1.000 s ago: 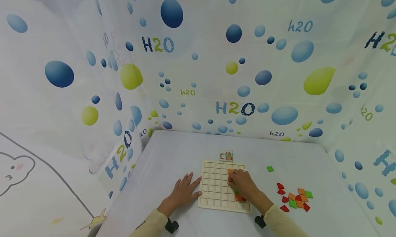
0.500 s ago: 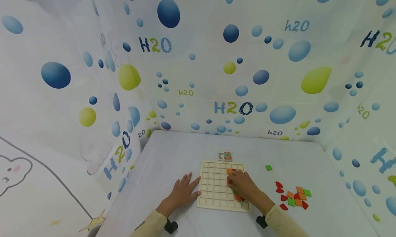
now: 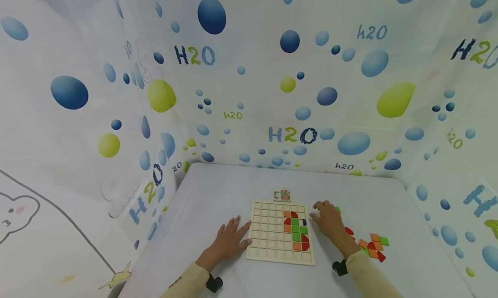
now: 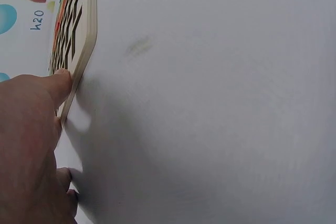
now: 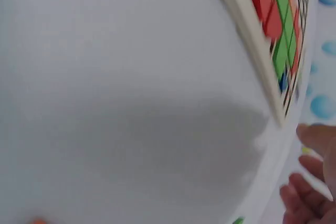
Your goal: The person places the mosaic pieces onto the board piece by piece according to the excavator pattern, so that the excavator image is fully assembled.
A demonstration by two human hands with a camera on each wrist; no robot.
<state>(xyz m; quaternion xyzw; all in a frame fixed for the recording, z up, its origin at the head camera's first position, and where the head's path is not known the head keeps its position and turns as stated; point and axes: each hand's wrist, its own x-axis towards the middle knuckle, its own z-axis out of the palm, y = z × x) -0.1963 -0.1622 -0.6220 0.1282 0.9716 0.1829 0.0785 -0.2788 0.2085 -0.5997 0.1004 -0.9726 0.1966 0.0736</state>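
A pale wooden grid board [image 3: 268, 234] lies on the white table, its right side holding green squares [image 3: 295, 229], orange squares [image 3: 297, 246], red rounded tiles [image 3: 305, 242] and a small dark blue piece [image 3: 304, 222]. My left hand [image 3: 227, 241] rests with fingers spread at the board's left edge; in the left wrist view its thumb [image 4: 62, 83] touches the rim. Off the board's right edge, my right hand [image 3: 329, 221] hovers with fingers loosely bent and nothing visible in them. The right wrist view shows that hand [image 5: 312, 187] just past the board's corner.
Behind the board lies a small patterned card [image 3: 282, 195]. Loose orange tiles [image 3: 375, 237], green tiles [image 3: 384, 241] and red tiles [image 3: 381, 256] lie to the right, partly behind my right forearm. One green tile [image 3: 337, 209] peeks out beside my right hand. Printed curtains surround the table.
My right hand has lifted off the tiles on the board and moved right, past its edge, uncovering the coloured tiles there. My left hand stays at the left edge.
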